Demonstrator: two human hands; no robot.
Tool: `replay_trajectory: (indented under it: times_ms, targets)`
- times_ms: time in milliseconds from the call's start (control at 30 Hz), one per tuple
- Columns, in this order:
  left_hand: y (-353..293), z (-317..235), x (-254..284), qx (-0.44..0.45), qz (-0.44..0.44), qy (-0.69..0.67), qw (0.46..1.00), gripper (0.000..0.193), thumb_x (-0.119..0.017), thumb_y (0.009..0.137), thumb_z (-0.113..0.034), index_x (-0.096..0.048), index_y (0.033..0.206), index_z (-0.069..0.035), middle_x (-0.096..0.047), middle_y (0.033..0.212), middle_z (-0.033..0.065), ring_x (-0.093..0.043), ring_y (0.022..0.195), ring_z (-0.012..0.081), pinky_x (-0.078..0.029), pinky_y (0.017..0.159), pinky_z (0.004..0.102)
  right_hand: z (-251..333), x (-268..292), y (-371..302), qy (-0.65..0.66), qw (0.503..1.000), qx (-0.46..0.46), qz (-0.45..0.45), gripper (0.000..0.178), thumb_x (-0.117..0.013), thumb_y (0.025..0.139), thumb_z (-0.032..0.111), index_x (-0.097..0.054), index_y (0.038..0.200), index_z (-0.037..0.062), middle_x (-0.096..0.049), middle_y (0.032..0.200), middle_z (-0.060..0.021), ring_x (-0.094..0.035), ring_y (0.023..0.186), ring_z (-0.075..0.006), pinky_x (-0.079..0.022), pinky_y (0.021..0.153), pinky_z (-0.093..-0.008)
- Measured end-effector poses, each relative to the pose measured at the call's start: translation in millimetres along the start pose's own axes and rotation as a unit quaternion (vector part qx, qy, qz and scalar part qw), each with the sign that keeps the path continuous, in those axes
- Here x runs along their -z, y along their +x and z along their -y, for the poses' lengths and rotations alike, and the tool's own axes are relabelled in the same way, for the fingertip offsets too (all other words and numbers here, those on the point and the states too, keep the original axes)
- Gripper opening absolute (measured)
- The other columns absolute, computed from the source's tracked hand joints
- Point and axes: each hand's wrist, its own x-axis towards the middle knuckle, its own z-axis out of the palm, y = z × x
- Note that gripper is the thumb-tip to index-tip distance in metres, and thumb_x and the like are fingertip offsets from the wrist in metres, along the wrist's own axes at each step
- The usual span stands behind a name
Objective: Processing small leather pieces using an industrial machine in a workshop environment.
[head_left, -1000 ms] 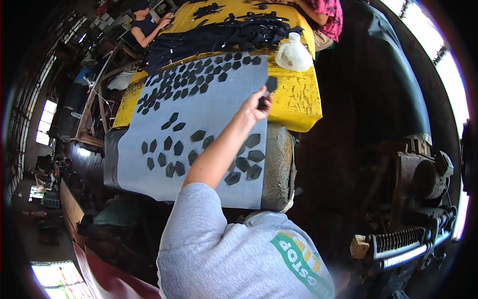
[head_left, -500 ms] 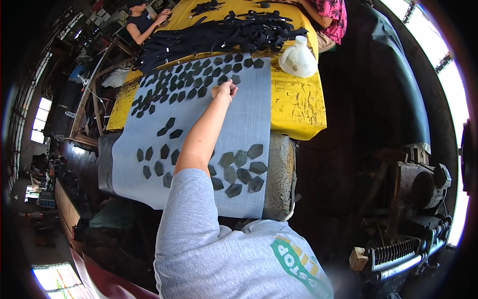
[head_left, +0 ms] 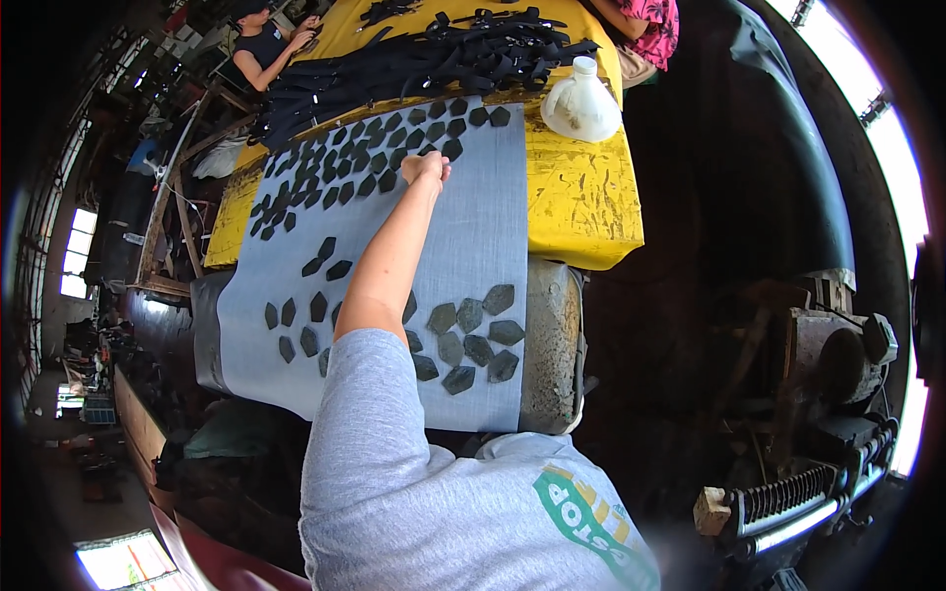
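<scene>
My left hand (head_left: 426, 169) reaches far out over a grey sheet (head_left: 473, 217), its bare forearm rising from a grey sleeve. The fingers are curled closed, and whatever they may hold is hidden. Right beside the knuckles lie dark green, roughly pentagonal pieces, one of them (head_left: 451, 150) just past the fingers to the right. Many more such pieces cover the sheet's far part in close rows. Nearer to me, another loose cluster (head_left: 478, 350) is spread at the right, with several pieces left of my arm that it partly hides. My right hand is out of view.
Behind the sheet, a heap of black straps (head_left: 424, 64) lies on a yellow-covered table (head_left: 586, 197). A whitish plastic jug (head_left: 581, 103) stands at its right. Two people are at the far side. Machinery (head_left: 838, 364) sits at the right, a wooden frame (head_left: 163, 222) at the left.
The whole view has shifted slightly. My left hand has drawn a little to the left, off the piece near its fingertips. The pieces on the sheet keep their places.
</scene>
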Motion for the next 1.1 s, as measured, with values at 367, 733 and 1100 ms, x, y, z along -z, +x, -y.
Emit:
replay_trajectory:
  times_ms: [367, 733, 1100]
  targets:
    - [-92, 14, 4, 0.212, 0.346, -0.316, 0.857, 0.037, -0.057, 0.086, -0.026, -0.05, 0.1, 0.008, -0.054, 0.101, 0.0217, -0.057, 0.086, 0.0242, -0.052, 0.07, 0.0329, 13, -29, -24, -0.057, 0.983, 0.147, 0.095, 0.021, -0.06, 0.075, 0.004, -0.061, 0.095, 0.0042, -0.056, 0.072, -0.0039, -0.05, 0.057, -0.0117, -0.041, 0.049, -0.0233]
    - [-317, 10, -1, 0.245, 0.674, -0.244, 0.653, 0.038, -0.047, 0.092, -0.015, -0.04, 0.124, 0.003, -0.043, 0.126, 0.0219, -0.046, 0.117, 0.03, -0.05, 0.089, 0.0394, 255, -7, -129, 0.073, 0.875, 0.472, -0.083, 0.02, -0.055, 0.088, 0.008, -0.062, 0.102, -0.004, -0.064, 0.092, -0.0087, -0.059, 0.08, -0.0157, -0.046, 0.074, -0.0272]
    - [-510, 2, -3, 0.26, 0.826, -0.213, 0.453, 0.034, -0.051, 0.089, -0.02, -0.048, 0.12, -0.006, -0.04, 0.13, 0.0232, -0.042, 0.121, 0.0303, -0.047, 0.092, 0.0444, 337, -59, -318, 0.007, 0.65, 0.733, 0.202, 0.035, -0.074, 0.065, 0.0, -0.066, 0.099, 0.0041, -0.061, 0.09, -0.0078, -0.059, 0.072, -0.0137, -0.05, 0.062, -0.0247]
